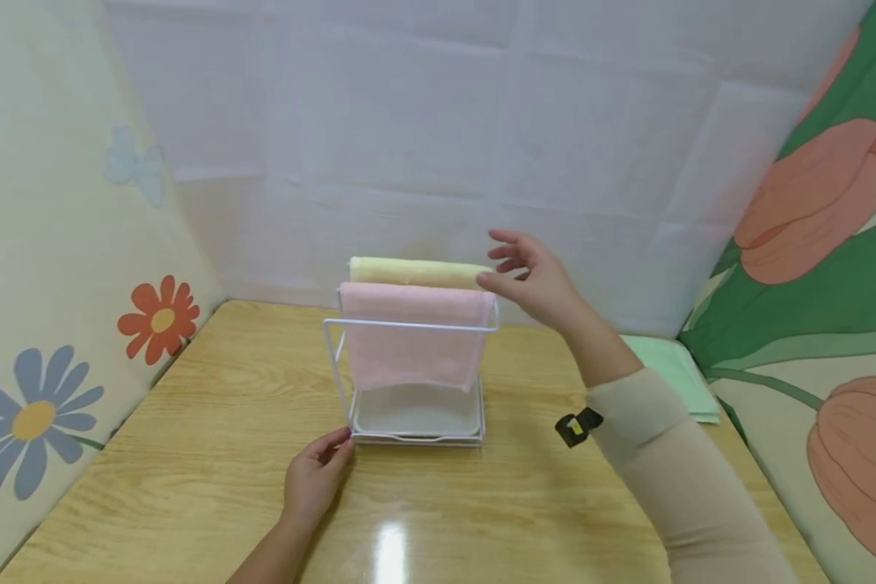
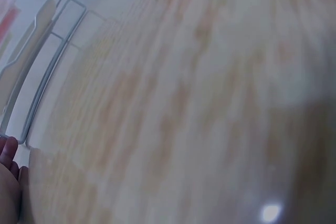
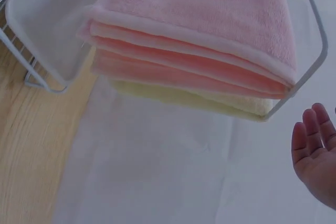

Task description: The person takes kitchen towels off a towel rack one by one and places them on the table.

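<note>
Across the middle of the light wood-grain table (image 1: 248, 389) stands my white wire rack (image 1: 409, 325), upright, its upper bars set one behind another. Over the middle bar hangs the folded, pale pink plush cloth (image 1: 412, 353), draped well down towards me; I would count that one as done. Beneath it the shallow, white rectangular tray (image 1: 418, 410) sits in the rack's base. Towards the far right lies the folded, mint-green cloth (image 1: 667, 373), well apart from the rack; if it belongs with the others, I judge that part undone, and the nearest bar runs uncovered in front of the pink cloth. Over the far bar is the pale yellow cloth (image 1: 423, 272), which looks placed too, perhaps wanting only a little straightening. My right hand (image 1: 533, 280) is released and holds nothing, its fingers loosely bent beside the yellow cloth's right end; whether my thumb touches that edge I cannot tell. My left hand (image 1: 317, 478) pinches the rack's near left bottom corner, which I take as steadying it.
</note>
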Demonstrator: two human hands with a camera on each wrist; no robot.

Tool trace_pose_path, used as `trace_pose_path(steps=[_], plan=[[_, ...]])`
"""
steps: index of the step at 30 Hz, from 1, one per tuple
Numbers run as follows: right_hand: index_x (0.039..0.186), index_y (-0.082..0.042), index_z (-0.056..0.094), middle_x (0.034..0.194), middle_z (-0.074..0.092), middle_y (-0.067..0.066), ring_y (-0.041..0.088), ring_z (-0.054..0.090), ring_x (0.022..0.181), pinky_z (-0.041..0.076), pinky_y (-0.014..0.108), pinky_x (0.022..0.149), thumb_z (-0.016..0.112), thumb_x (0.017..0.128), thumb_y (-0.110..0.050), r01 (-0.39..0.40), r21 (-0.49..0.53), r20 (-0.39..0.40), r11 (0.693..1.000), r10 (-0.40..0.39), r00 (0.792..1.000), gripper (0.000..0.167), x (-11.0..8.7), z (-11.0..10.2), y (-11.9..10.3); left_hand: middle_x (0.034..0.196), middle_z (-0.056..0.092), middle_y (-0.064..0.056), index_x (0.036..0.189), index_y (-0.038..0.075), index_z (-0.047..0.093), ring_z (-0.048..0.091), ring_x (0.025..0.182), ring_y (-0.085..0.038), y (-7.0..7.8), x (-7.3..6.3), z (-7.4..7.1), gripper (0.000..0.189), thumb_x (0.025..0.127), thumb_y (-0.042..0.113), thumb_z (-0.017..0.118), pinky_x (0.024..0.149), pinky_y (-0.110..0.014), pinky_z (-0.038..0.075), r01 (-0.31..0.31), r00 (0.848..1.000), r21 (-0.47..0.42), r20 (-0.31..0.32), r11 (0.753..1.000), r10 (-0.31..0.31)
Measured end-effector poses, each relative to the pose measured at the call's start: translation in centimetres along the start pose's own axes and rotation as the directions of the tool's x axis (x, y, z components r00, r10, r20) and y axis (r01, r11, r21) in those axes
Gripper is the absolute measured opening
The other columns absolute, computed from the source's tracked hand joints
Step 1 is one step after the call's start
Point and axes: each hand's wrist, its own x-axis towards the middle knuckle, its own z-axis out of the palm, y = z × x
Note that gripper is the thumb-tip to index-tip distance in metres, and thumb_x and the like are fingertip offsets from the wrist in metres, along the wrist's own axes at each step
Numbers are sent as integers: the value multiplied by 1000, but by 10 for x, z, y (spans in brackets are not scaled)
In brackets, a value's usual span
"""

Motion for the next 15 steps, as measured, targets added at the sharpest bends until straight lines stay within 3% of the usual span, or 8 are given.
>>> trace_pose_path(steps=[7, 15], plan=[[146, -16, 43, 135, 58, 12, 27, 54, 118, 47, 43, 101, 73, 87, -24, 50, -49, 74, 998, -46, 996, 66, 11, 16, -13, 117, 71, -17, 115, 0, 70, 53, 80, 11, 0, 0, -1, 28, 92, 17, 69, 72, -9, 46, -6, 1000, 1, 1, 1000, 6], [144, -18, 47, 134, 58, 11, 24, 54, 119, 46, 40, 101, 76, 85, -28, 52, -54, 150, 997, -43, 988, 66, 21, 36, -22, 117, 71, -18, 115, 0, 69, 53, 80, 11, -1, -1, -1, 28, 93, 16, 68, 72, -9, 46, -6, 1000, 5, 9, 1000, 6]])
